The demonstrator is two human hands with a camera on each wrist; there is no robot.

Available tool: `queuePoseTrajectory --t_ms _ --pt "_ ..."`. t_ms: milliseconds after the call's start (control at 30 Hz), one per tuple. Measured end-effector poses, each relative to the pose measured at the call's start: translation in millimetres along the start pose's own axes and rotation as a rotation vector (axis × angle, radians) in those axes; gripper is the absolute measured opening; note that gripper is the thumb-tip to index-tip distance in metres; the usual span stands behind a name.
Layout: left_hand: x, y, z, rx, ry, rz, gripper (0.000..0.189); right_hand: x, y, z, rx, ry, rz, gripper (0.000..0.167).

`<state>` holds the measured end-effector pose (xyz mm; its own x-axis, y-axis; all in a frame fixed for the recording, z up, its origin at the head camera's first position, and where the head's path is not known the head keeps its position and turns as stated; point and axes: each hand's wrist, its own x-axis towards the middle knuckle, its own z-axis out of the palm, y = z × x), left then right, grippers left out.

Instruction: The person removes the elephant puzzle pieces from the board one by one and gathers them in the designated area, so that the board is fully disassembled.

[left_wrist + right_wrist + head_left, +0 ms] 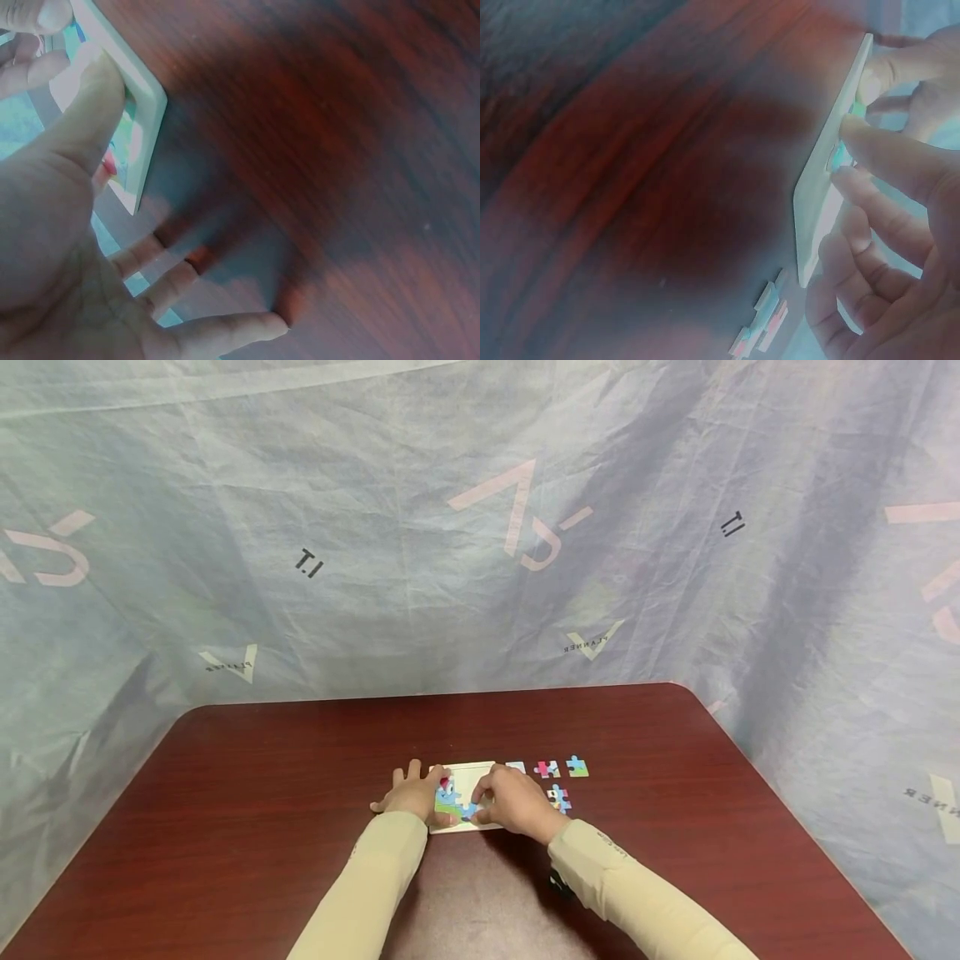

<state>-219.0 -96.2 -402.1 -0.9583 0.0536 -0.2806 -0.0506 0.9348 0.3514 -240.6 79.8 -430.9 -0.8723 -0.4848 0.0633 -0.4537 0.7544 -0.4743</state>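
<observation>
A pale wooden puzzle tray (467, 780) lies on the table, its left part filled with joined pieces (447, 800) in blue, green and red. My left hand (411, 795) spreads its fingers over the left edge, and in the left wrist view its straight thumb (94, 105) rests on the tray's corner. Over the tray's near side, my right hand (517, 800) pinches a blue puzzle piece (838, 156) between thumb and index finger. That piece sits low in the tray, beside the joined ones. The right hand's other fingers curl loosely and partly hide the tray's right end.
Right of the tray lie several loose puzzle pieces: a blue and green one (577, 767), a red and white one (546, 769), a multicoloured one (560, 798) and a pale one (516, 766). The dark red table (262, 827) ends at a hanging grey cloth (390, 568).
</observation>
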Motion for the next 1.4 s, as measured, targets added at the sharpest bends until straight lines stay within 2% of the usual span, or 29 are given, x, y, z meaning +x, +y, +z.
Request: queuePoseTrajectory --t_ms 300,567,700,867,1067,1167,1400 --pt "6.0 -1.2 4.9 0.009 0.000 0.005 0.074 0.4 2 -3 0.017 -0.025 0.024 0.020" --pt "4.3 2.5 1.9 -0.004 -0.021 0.001 0.075 1.6 10 -8 0.042 -0.038 0.079 0.017" --pt "4.7 2.1 3.3 0.000 -0.022 -0.004 0.076 2.2 14 -12 0.052 -0.036 0.079 0.015" --pt "6.0 1.0 4.7 0.011 -0.020 -0.006 0.076 2.0 16 -16 0.001 -0.026 0.059 0.011" --pt "6.4 1.7 2.4 0.015 -0.044 -0.013 0.076 0.9 14 -14 -0.130 -0.011 0.000 0.026" --pt "9.2 0.5 3.6 0.023 -0.043 -0.011 0.076 0.7 12 -13 -0.193 0.012 -0.028 0.028" --pt "10.6 -5.5 7.5 0.012 -0.015 0.016 0.077 3.1 4 -12 -0.212 -0.003 0.024 0.027"
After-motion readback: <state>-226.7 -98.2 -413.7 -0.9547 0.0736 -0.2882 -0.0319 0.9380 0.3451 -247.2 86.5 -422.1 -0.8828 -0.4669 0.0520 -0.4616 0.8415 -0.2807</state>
